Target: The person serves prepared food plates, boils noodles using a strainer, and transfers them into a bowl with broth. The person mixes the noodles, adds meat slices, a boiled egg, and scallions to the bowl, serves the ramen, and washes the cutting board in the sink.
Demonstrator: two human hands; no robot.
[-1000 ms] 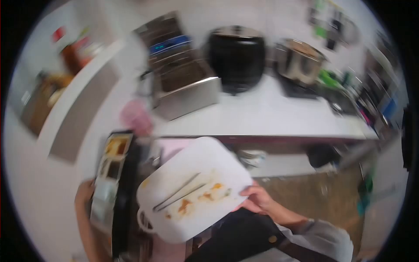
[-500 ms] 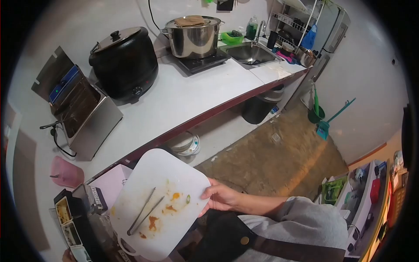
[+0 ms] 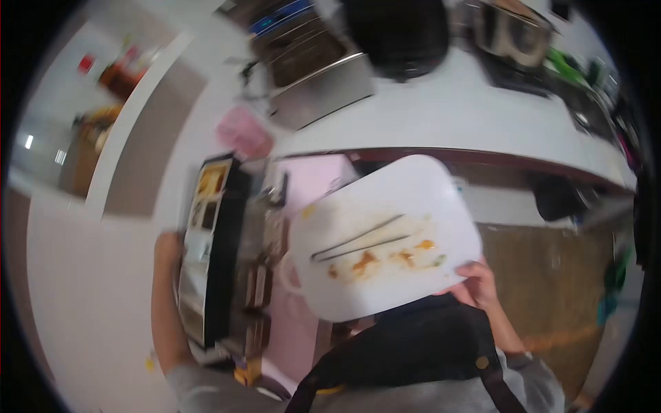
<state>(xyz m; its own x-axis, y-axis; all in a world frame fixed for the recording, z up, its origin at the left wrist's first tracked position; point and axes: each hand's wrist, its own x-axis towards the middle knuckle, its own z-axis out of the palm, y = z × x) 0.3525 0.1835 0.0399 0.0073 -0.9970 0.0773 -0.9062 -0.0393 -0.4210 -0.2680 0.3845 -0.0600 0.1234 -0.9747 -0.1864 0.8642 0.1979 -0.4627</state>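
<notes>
My right hand is closed on the right edge of a white cutting board, thumb on top. Metal tongs lie on the board, among orange-brown sauce smears and a small green bit. At the left, my left hand is beside the outer edge of a black condiment tray with several compartments; its fingers are hidden behind the edge and blurred.
A pink container stands near a metal fryer. Along the white counter are a black pot, a steel pot on a cooker and a sink. A black bin is below.
The view has swung left and down. The board now appears turned and further right, still in my right hand. My left hand and forearm have come more into view beside the condiment tray.
</notes>
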